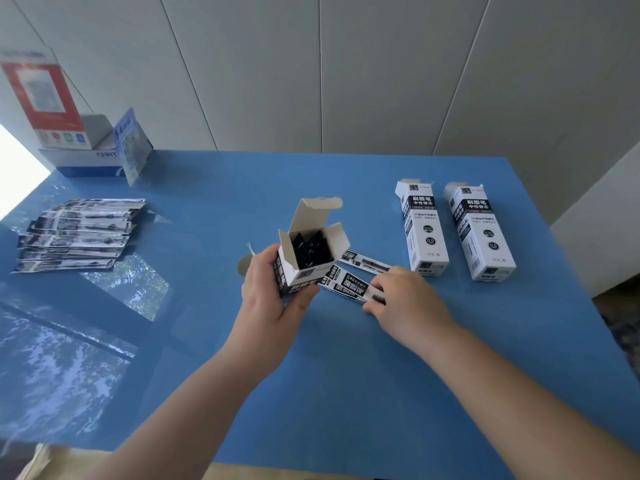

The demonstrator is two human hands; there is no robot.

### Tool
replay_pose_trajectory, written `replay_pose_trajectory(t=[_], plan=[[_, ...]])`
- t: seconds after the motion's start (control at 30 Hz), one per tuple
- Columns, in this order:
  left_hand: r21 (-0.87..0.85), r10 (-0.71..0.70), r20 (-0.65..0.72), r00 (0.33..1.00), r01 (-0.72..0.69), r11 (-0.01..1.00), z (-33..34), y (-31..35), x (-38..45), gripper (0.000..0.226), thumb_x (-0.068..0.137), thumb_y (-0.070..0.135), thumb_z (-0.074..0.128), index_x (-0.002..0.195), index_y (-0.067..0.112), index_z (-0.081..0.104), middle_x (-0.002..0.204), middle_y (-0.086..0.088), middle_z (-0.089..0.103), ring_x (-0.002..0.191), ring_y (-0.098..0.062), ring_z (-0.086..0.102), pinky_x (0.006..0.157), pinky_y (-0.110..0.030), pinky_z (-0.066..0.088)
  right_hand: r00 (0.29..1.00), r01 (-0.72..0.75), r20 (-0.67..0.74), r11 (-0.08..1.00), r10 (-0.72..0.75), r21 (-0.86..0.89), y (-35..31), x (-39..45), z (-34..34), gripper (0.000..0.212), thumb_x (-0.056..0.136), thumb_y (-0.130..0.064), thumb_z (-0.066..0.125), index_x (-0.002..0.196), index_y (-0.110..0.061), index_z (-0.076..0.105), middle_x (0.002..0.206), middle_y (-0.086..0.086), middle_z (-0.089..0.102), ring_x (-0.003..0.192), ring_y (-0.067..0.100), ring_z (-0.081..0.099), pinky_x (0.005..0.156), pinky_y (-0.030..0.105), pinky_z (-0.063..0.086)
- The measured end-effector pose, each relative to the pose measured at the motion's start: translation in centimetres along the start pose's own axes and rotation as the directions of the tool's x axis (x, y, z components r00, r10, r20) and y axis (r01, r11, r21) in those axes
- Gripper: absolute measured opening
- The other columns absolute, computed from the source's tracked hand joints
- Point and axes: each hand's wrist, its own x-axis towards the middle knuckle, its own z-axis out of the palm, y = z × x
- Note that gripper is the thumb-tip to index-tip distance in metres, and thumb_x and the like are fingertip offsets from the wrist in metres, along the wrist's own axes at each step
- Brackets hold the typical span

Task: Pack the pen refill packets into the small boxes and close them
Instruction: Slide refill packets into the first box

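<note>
Boxes number three on the blue tabletop (346,375). The left hand (273,296) is wrapped around one open small box (308,254), held upright above the tabletop with its lid flaps standing up; dark refill packets show inside it, too crowded to count. Two more small boxes lie flat and side by side at the right: the nearer box (422,226) and the far-right box (479,230), their top flaps loosely open.

The right hand (405,303) presses its fingers down onto one end of a loose refill packet (349,284) lying on the tabletop just beside the held box, fingers closing on it. A second loose packet (367,262) lies just behind it, partly hidden by the box.

At the left, well apart, a fanned stack of refill packets (76,233) rests on the tabletop; their exact count cannot be told. In the far-left corner stand a white-and-blue carton (86,161) and a red-framed card (45,102).
</note>
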Motion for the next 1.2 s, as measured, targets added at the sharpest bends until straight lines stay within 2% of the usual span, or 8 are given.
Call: replay_pose_trajectory(t=[0.3, 0.5, 0.6, 0.73, 0.9, 1.07, 1.13, 1.2], plan=[[0.009, -0.022, -0.022, 1.0, 0.022, 1.0, 0.0, 0.0, 0.3, 0.048, 0.082, 0.052, 0.058, 0.118, 0.07, 0.031, 0.118, 0.028, 0.05, 0.119, -0.027, 0.053, 0.1, -0.053, 0.047, 0.982, -0.094, 0.17, 0.995, 0.089, 0.024, -0.6, 0.7, -2.1, 0.021, 0.08, -0.037, 0.078, 0.086, -0.027, 0.061, 0.089, -0.012, 0.066, 0.088, 0.015, 0.062, 0.073, 0.033, 0.052], [0.019, -0.021, -0.019, 1.0, 0.021, 1.0, 0.1, 0.1, 0.1, 0.05, 0.082, 0.051, 0.057, 0.118, 0.071, 0.028, 0.118, 0.031, 0.049, 0.117, -0.027, 0.054, 0.1, -0.048, 0.047, 0.976, -0.124, 0.198, 0.973, 0.085, 0.196, -0.2, 0.5, -4.3, 0.029, 0.083, -0.035, 0.075, 0.079, -0.007, 0.067, 0.064, 0.003, 0.061, 0.06, 0.015, 0.052, 0.057, 0.028, 0.037], [0.037, -0.016, -0.023, 1.0, 0.017, 0.999, 0.1, 0.1, 0.2, 0.051, 0.082, 0.051, 0.057, 0.117, 0.073, 0.028, 0.116, 0.033, 0.048, 0.116, -0.024, 0.053, 0.099, -0.043, 0.047, 0.968, -0.204, 0.227, 0.872, 0.111, 0.444, -0.3, -0.1, -5.6, 0.016, 0.08, -0.033, 0.085, 0.079, -0.019, 0.076, 0.071, -0.008, 0.076, 0.059, 0.002, 0.064, 0.055, 0.019, 0.047], [0.024, -0.002, -0.02, 1.0, 0.002, 1.0, 0.2, 0.2, 0.2, 0.051, 0.082, 0.051, 0.056, 0.117, 0.074, 0.027, 0.12, 0.025, 0.049, 0.118, -0.024, 0.052, 0.1, -0.044, 0.047, 0.955, -0.273, 0.284, 0.647, 0.09, 0.712, -0.8, -1.1, -7.4, 0.016, 0.075, -0.027, 0.09, 0.081, -0.017, 0.079, 0.072, -0.008, 0.076, 0.052, 0.001, 0.059, 0.05, 0.017, 0.049], [0.031, -0.004, -0.003, 1.0, 0.004, 0.999, 0.3, 0.1, 0.2, 0.051, 0.082, 0.054, 0.056, 0.119, 0.074, 0.026, 0.128, 0.009, 0.051, 0.122, -0.027, 0.051, 0.103, -0.053, 0.044, 0.981, -0.187, 0.19, 0.429, 0.037, 0.884, -1.5, -2.4, -10.1, 0.051, 0.051, -0.039, 0.089, 0.089, -0.008, 0.08, 0.092, 0.012, 0.08, 0.072, 0.016, 0.068, 0.057, 0.022, 0.053], [0.025, 0.018, 0.018, 1.0, -0.019, 1.0, 0.5, 0.0, 0.2, 0.05, 0.086, 0.052, 0.057, 0.127, 0.063, 0.031, 0.129, 0.0, 0.051, 0.122, -0.032, 0.051, 0.103, -0.056, 0.043, 1.0, 0.014, -0.018, 0.274, 0.013, 0.962, -3.6, -3.1, -12.0, 0.025, 0.06, -0.033, 0.085, 0.077, -0.015, 0.078, 0.081, 0.003, 0.079, 0.066, 0.01, 0.073, 0.054, 0.017, 0.054], [0.039, 0.023, 0.014, 1.0, -0.023, 0.999, 0.5, -0.1, 0.1, 0.05, 0.085, 0.052, 0.056, 0.126, 0.064, 0.03, 0.125, 0.0, 0.052, 0.119, -0.032, 0.051, 0.101, -0.057, 0.044, 0.994, 0.101, -0.111, 0.286, 0.019, 0.953, -4.6, -3.1, -12.2, 0.007, 0.076, -0.022, 0.084, 0.073, -0.019, 0.078, 0.079, 0.002, 0.079, 0.066, 0.011, 0.074, 0.054, 0.018, 0.054], [0.045, 0.025, 0.014, 1.0, -0.025, 0.999, 0.5, -0.1, 0.0, 0.05, 0.085, 0.052, 0.055, 0.126, 0.064, 0.029, 0.124, 0.002, 0.052, 0.117, -0.031, 0.052, 0.1, -0.056, 0.044, 0.979, 0.171, -0.2, 0.341, 0.051, 0.925, -5.4, -2.9, -12.0, 0.017, 0.086, -0.015, 0.079, 0.07, -0.022, 0.078, 0.078, 0.001, 0.08, 0.067, 0.013, 0.076, 0.054, 0.019, 0.055]])
